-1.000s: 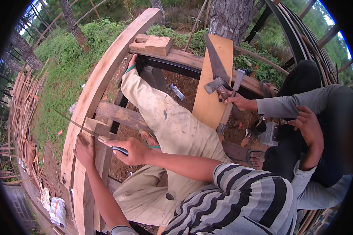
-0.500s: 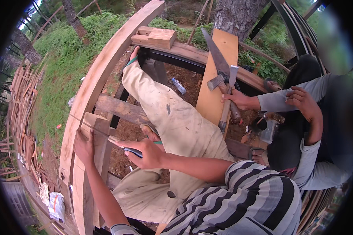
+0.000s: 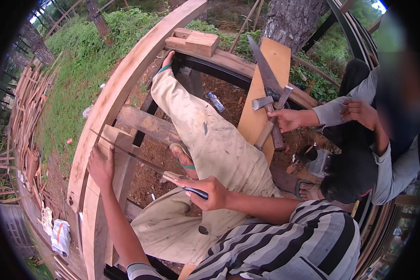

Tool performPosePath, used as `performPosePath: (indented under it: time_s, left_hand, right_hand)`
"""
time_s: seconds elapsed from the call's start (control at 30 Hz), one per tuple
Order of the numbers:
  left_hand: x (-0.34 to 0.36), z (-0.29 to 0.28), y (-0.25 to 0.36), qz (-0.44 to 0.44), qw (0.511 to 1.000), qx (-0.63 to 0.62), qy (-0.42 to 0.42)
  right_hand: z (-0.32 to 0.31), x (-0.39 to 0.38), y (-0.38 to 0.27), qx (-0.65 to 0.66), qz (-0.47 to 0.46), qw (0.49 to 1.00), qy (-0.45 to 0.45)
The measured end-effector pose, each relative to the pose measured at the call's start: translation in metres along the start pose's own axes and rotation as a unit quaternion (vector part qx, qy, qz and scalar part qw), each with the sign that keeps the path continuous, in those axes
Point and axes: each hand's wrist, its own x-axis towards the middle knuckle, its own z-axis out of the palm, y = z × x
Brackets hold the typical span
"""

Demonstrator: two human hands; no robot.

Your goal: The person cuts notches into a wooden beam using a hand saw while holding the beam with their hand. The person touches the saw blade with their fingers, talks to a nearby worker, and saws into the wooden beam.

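My left hand (image 3: 101, 165) is closed round a pale timber piece (image 3: 113, 189) beside a long beam (image 3: 114, 98), at the left of the frame. In my right hand (image 3: 206, 192) is a handsaw, gripped by its tan and dark handle (image 3: 173, 178); its thin blade (image 3: 142, 159) runs across the timber just above my left fingers. My legs, in stained beige trousers (image 3: 210, 140), stretch across the wooden frame, with one foot (image 3: 168, 59) propped at its far end.
A co-worker's hand (image 3: 287, 120) grips a chisel-like tool (image 3: 266, 135) beside a hammer (image 3: 262, 101) and saw (image 3: 259, 60) on a plywood board (image 3: 245, 128). A wood block (image 3: 200, 45), plastic bottle (image 3: 215, 101), lumber pile (image 3: 28, 121) and tree (image 3: 294, 25) surround the frame.
My right hand has drawn the saw right and downward, while my left hand stays on the timber. The co-worker has shifted, with the raised hand moving slightly up and left.
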Motion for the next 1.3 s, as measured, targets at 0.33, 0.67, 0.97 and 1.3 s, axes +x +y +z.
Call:
performPosePath:
  time_s: [0.33, 0.67, 0.97, 1.3]
  left_hand:
    - [-0.019, 0.002, -0.029, 0.003, 1.000, 0.004, -0.031]
    - [-0.028, -0.021, -0.025, -0.044, 0.999, -0.015, -0.006]
    - [-0.032, -0.020, -0.034, -0.055, 0.998, -0.016, -0.039]
    - [-0.024, -0.020, -0.019, -0.047, 0.999, -0.015, -0.014]
  right_hand:
    - [0.039, 0.111, -0.005, 0.012, 0.023, 0.999, -0.026]
    - [0.039, 0.086, 0.004, -0.039, -0.059, 0.998, 0.001]
    - [0.032, 0.052, -0.012, -0.029, 0.023, 0.999, -0.027]
    - [0.081, 0.182, -0.002, -0.014, -0.065, 0.997, 0.028]
